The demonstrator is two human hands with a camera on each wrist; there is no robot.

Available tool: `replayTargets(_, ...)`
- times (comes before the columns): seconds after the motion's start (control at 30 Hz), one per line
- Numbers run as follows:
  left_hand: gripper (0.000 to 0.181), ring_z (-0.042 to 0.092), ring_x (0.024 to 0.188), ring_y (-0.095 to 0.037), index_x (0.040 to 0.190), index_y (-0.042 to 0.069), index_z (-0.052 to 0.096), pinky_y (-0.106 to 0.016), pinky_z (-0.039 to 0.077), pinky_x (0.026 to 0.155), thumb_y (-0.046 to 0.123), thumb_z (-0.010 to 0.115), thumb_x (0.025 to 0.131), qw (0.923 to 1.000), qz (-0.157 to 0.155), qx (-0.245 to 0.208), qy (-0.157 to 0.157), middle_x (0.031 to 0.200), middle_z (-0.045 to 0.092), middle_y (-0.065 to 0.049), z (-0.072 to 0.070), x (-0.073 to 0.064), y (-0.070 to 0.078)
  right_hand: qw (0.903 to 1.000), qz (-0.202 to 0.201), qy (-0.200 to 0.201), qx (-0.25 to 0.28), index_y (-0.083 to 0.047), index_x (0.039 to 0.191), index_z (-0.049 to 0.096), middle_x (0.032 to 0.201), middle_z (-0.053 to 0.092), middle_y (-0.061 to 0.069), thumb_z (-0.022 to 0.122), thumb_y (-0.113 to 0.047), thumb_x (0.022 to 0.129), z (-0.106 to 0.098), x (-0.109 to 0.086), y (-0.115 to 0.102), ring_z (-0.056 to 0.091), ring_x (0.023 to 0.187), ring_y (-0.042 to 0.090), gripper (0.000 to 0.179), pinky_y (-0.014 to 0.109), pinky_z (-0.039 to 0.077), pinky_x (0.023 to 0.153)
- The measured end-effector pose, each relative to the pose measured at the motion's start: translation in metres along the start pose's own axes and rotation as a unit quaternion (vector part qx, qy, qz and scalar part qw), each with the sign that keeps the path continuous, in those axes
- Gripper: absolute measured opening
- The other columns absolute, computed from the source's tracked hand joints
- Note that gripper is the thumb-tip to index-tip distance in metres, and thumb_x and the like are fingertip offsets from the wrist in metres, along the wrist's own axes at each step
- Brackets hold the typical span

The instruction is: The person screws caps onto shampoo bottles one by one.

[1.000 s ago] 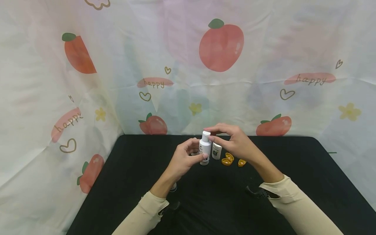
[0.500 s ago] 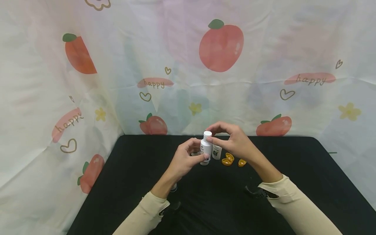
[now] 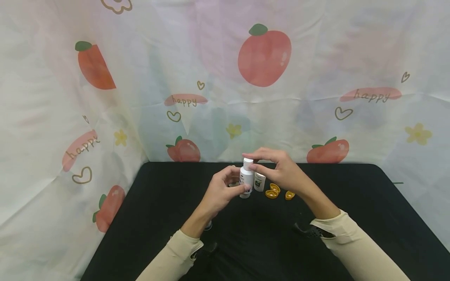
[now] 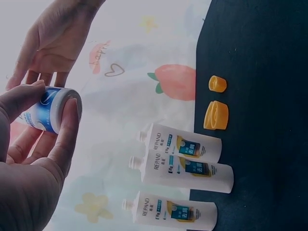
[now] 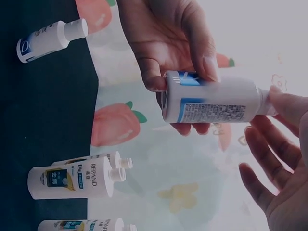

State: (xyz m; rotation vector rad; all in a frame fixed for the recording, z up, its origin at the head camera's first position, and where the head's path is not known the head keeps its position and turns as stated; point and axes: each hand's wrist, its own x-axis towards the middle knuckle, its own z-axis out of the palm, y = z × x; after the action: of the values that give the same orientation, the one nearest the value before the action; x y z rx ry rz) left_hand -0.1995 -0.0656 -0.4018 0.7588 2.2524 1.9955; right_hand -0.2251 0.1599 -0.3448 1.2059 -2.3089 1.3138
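In the head view my left hand holds a small white bottle upright, fingers and thumb round its body. My right hand pinches its white cap between thumb and fingers. A blue band with lettering shows near the base of the bottle in the left wrist view. From the right wrist, a printed label is visible on the bottle, and the right thumb and fingers cover most of the cap.
White REPAND bottles with bare necks stand behind the hands. Yellow flip-top caps lie right of them on the black table. Another blue-and-white bottle stands near the left forearm. A printed curtain hangs behind the table.
The right index finger drew back behind the cap, then reached forward over it again, while the thumb stayed at the cap. The bottle has shifted very slightly right in the left hand.
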Motion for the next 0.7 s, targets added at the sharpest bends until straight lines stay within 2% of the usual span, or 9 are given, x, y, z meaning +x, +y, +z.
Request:
replayTargets(0.17,0.042,0.067,0.109,-0.020,0.129,0.012,0.063,-0.038,0.055,0.091,0.015,0.079,0.090,1.0000,-0.002,0.004,0.006,0.122,0.068,-0.004,-0.0010,0.0002,0.0003,0.9999,0.011,-0.003,-0.004,-0.018,0.135,0.067,0.118,0.070,-0.006,0.070,-0.007,0.096,-0.0019,-0.0015,-0.0018,0.062,0.106,0.011,0.041,0.027,0.053,0.089)
replayTargets(0.37,0.042,0.066,0.111,-0.020,0.128,0.012,0.064,-0.041,0.054,0.093,0.014,0.079,0.090,1.0000,0.003,0.003,0.004,0.122,0.068,-0.005,-0.0007,-0.0002,-0.0010,0.9998,0.006,0.016,-0.007,-0.011,0.125,0.071,0.111,0.071,-0.001,0.075,-0.001,0.090,-0.0009,-0.0006,-0.0068,0.064,0.099,0.010,0.037,0.024,0.053,0.088)
replayTargets(0.57,0.040,0.066,0.110,-0.018,0.126,0.014,0.064,-0.037,0.055,0.089,0.012,0.079,0.089,1.0000,0.008,-0.001,0.001,0.119,0.068,-0.004,0.0016,-0.0005,-0.0007,0.9989,0.030,0.036,0.003,-0.019,0.112,0.072,0.105,0.070,-0.007,0.079,-0.010,0.089,0.0031,-0.0003,-0.0059,0.066,0.097,0.010,0.026,0.029,0.053,0.091)
replayTargets(0.7,0.038,0.066,0.110,-0.018,0.125,0.015,0.064,-0.035,0.057,0.086,0.013,0.079,0.090,0.9999,0.012,0.000,-0.002,0.119,0.068,-0.004,0.0025,-0.0007,0.0005,0.9982,0.045,0.039,0.004,-0.021,0.113,0.070,0.107,0.070,-0.007,0.081,-0.012,0.088,0.0054,-0.0009,-0.0025,0.067,0.100,0.009,0.029,0.030,0.053,0.092)
